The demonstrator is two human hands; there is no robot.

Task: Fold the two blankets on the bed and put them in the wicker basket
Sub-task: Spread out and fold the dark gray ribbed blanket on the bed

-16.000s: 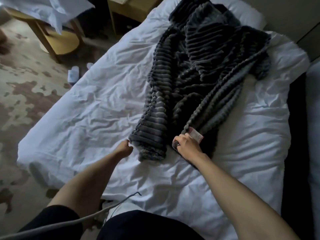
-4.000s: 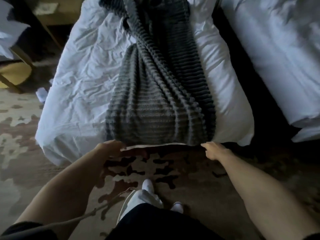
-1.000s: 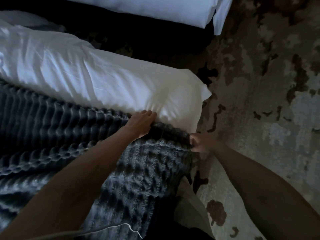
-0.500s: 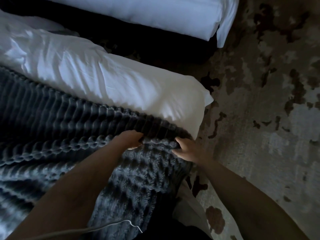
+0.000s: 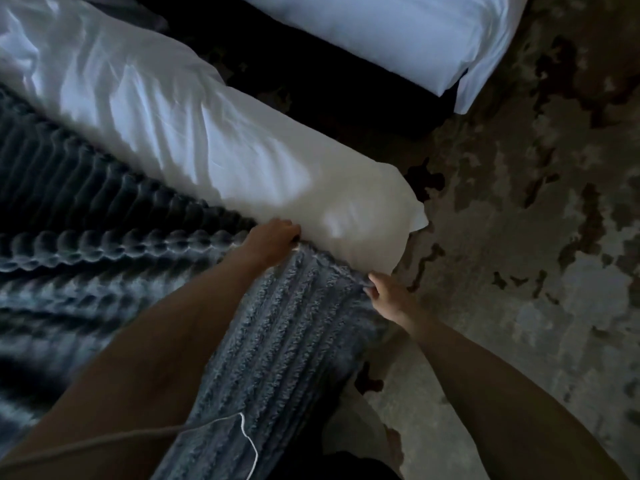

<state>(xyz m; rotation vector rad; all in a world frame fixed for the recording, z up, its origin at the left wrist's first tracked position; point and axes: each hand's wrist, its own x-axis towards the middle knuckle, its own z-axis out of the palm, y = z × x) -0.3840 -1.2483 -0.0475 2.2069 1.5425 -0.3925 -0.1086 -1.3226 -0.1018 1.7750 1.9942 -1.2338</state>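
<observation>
Holding the grey ribbed blanket at one end, the person works with both bare arms stretched out over the bed. The left grip has its fingers curled down over the blanket's edge, exactly where the grey fabric meets the white bed cover; the fingertips are hidden behind the fold. The right grip is to the right of the left one and a little nearer to the person, and it pinches the blanket's corner between thumb and fingers at the corner of the bed.

Between the two grips the edge of the blanket runs in a short slanted line. To the left of the left grip the blanket lies spread on the bed in dark ribs, partly blurred. Below both grips it comes toward the person's body.

Beyond the grips the white cover is wrinkled. To the right of the right grip is the patterned carpet. Far beyond, across a dark gap, is a second white bed. A thin cable hangs near the person's body.
</observation>
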